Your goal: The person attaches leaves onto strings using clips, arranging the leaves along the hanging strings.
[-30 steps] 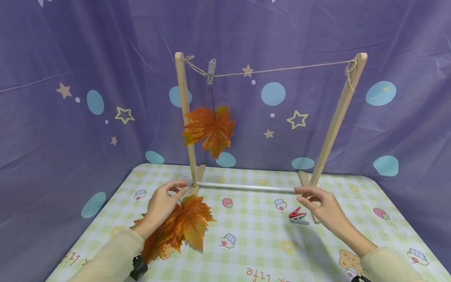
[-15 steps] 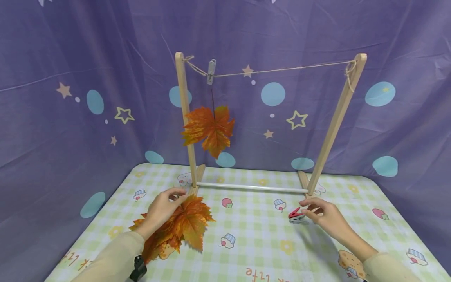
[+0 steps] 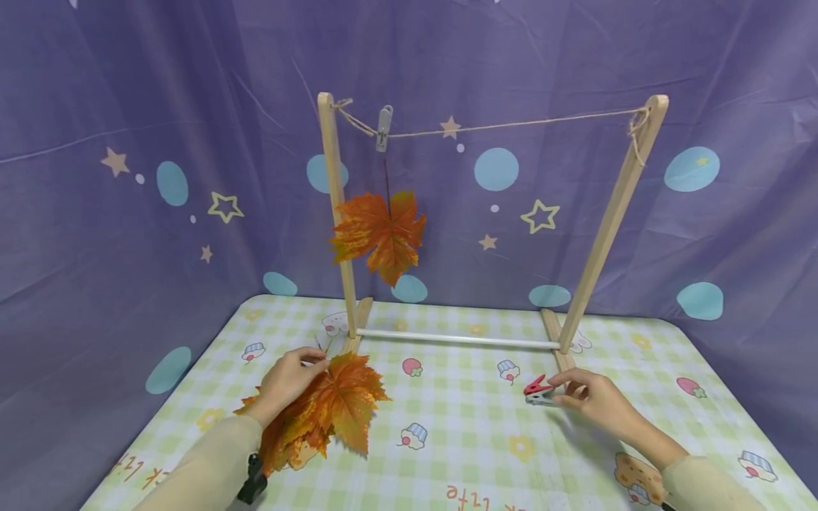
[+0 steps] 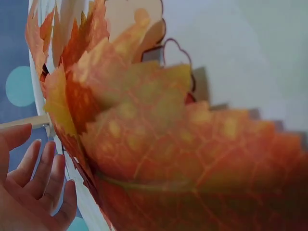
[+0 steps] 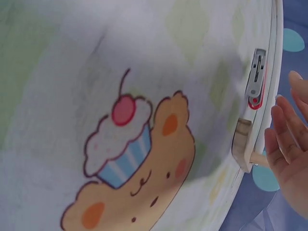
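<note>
In the head view my left hand (image 3: 290,380) is over a pile of orange maple leaves (image 3: 345,397), its fingertips near the thin stems and thumb and index finger apart. The left wrist view shows a large leaf (image 4: 159,154) close up, beside the loosely bent fingers (image 4: 50,178). On the right, my right hand (image 3: 594,397) reaches to a small red and grey clip (image 3: 539,392) on the table, thumb and forefinger spread right at its end. That clip (image 5: 256,74) lies ahead of the fingertips in the right wrist view.
A wooden frame (image 3: 603,234) with a white crossbar (image 3: 456,339) stands at the back. Twine (image 3: 486,128) spans its posts; a grey clip (image 3: 383,129) there holds one hanging maple leaf (image 3: 382,234). A checked cloth (image 3: 460,411) covers the table; a purple curtain (image 3: 211,92) hangs behind.
My right hand has come down and toward me, from before the right post to beside the red and grey clip. My left hand has lowered to the leaf stems.
</note>
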Motion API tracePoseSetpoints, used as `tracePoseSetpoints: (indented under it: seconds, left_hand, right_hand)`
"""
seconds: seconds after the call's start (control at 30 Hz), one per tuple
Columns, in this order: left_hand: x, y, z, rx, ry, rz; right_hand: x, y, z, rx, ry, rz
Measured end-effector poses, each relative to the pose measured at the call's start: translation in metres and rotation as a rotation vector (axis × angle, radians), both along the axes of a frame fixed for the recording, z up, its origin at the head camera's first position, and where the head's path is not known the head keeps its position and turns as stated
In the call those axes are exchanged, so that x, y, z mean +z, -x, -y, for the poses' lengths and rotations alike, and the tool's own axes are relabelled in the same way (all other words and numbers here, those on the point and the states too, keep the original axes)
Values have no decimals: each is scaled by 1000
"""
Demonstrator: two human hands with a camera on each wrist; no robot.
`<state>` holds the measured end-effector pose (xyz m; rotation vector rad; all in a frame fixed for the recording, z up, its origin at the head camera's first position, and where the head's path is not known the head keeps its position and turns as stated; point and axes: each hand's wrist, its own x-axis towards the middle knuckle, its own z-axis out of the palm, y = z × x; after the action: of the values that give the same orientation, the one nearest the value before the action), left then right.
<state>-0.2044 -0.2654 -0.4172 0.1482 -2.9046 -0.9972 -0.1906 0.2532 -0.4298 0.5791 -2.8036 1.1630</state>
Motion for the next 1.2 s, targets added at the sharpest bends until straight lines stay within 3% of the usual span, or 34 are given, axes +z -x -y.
tracePoseSetpoints:
  seconds: [0.23, 0.5, 0.83, 1.2]
  left_hand:
    - [-4, 5, 2, 12, 11, 40]
    - [-9, 8, 0, 44, 18, 94]
    - [-13, 11, -2, 122, 58, 68]
    - [-15, 11, 0, 142, 68, 120]
  right_hand:
    - [-5, 5, -6, 29, 4, 36]
    - [-9, 12, -9, 63, -33, -12]
    - [-10, 15, -10, 98, -90, -19]
    - [-16, 20, -12, 125, -108, -7]
